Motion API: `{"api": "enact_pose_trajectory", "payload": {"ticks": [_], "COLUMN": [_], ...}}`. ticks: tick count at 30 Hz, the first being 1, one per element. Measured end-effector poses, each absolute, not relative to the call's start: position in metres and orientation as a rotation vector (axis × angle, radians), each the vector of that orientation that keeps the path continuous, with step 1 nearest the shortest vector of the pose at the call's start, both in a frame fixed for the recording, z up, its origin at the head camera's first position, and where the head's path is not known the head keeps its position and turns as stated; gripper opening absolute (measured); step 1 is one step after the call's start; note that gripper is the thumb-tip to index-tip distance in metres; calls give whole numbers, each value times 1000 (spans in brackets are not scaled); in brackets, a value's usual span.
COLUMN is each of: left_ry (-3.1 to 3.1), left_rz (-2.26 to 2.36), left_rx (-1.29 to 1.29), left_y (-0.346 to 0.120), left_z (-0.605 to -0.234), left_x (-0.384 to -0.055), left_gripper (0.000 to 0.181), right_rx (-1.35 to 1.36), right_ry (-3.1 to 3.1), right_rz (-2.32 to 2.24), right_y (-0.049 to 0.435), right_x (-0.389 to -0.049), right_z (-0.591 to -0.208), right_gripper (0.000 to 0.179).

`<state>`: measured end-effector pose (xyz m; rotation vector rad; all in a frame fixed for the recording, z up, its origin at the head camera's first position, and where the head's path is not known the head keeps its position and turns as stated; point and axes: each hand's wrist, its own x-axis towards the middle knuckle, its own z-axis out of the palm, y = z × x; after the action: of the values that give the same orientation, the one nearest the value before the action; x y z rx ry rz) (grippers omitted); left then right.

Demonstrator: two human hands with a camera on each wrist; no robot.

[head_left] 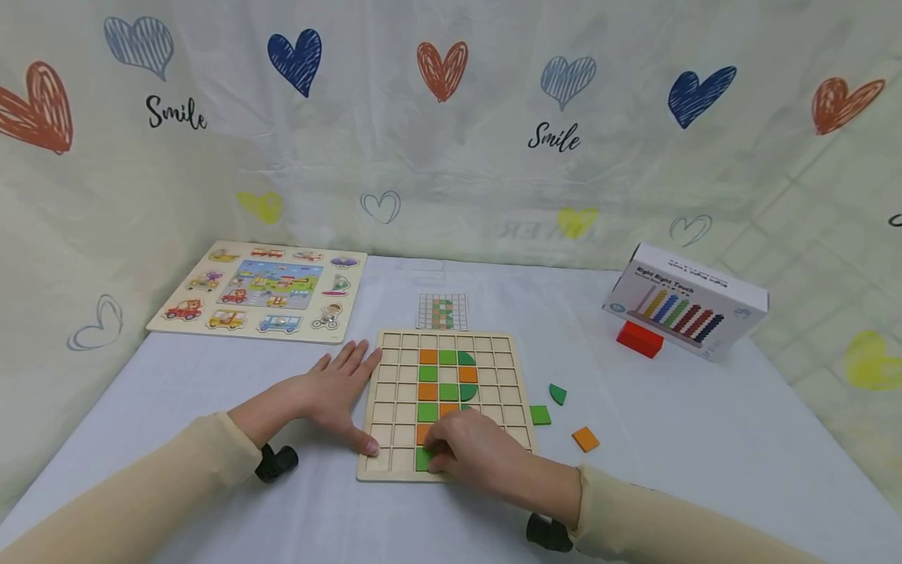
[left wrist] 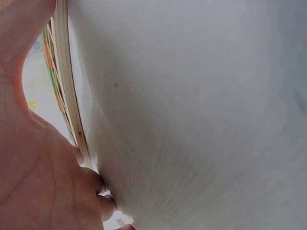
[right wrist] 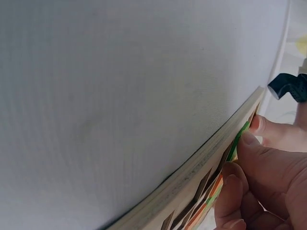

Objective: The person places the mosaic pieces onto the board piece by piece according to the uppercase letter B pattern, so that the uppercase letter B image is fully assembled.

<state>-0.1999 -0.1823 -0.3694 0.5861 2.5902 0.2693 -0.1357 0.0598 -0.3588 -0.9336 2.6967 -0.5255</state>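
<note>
My left hand (head_left: 330, 394), fingers spread, rests along the left edge of a wooden grid board (head_left: 372, 464); its thumb lies near the lower left corner. Over the lower middle of the board, my right hand (head_left: 482, 448) has curled fingers and pinches a green square tile (head_left: 422, 460) in the bottom row. In the right wrist view, thumb and finger meet at the green tile (right wrist: 236, 145). Orange squares, green squares and dark green quarter-round tiles (head_left: 467, 392) fill several cells above; the right hand hides part of the lower rows.
Right of the board lie a green square (head_left: 540, 415), a quarter-round tile (head_left: 557, 393) and an orange square (head_left: 586, 439). A pattern card (head_left: 424, 312) sits behind the board. A vehicle puzzle (head_left: 331, 333) lies back left; a white box (head_left: 733, 313) leans on a red block (head_left: 639, 339) back right.
</note>
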Motion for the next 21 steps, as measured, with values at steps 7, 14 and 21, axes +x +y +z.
{"api": "enact_pose_trajectory", "payload": {"ticks": [7,14,21], "left_ry": [2588,2586,2587], "left_rz": [274,277,274], "left_rx": [584,583,583], "left_y": [-183,-183,-183], "left_z": [-369,-370,-370], "left_x": [-199,-199,-200], "left_gripper": [141,141,142], "right_rx": [-993,-953,-820], "right_ry": [2692,2661,2704], "right_rz": [-527,-583,-665], "right_y": [62,69,101], "right_x": [-136,-136,-137], "right_z": [-359,-354,-346], "right_gripper": [13,14,13]}}
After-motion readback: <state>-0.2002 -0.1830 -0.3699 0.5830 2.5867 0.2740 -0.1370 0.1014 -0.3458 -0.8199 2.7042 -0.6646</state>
